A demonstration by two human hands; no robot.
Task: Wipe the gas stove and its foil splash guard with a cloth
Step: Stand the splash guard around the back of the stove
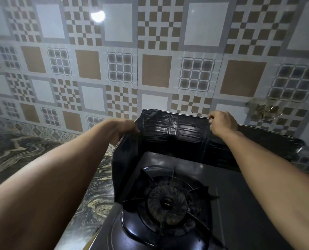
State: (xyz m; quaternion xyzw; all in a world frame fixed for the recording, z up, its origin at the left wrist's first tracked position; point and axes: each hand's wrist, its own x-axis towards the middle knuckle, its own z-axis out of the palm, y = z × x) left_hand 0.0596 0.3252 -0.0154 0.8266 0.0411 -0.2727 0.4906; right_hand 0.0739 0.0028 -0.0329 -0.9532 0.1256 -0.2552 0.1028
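A dark gas stove (pixel 227 204) fills the lower middle, with its round burner (pixel 167 202) under a black pan support. A dark, ribbed foil splash guard (pixel 177 130) stands folded around the stove's back and left side. My left hand (pixel 124 128) grips the guard's top edge at its left corner. My right hand (pixel 221 123) pinches the top edge of the back panel further right. No cloth is in view.
A marbled dark countertop (pixel 23 150) stretches to the left of the stove. The patterned tiled wall (pixel 150 60) rises right behind the guard, with a stained patch (pixel 265 109) at the right.
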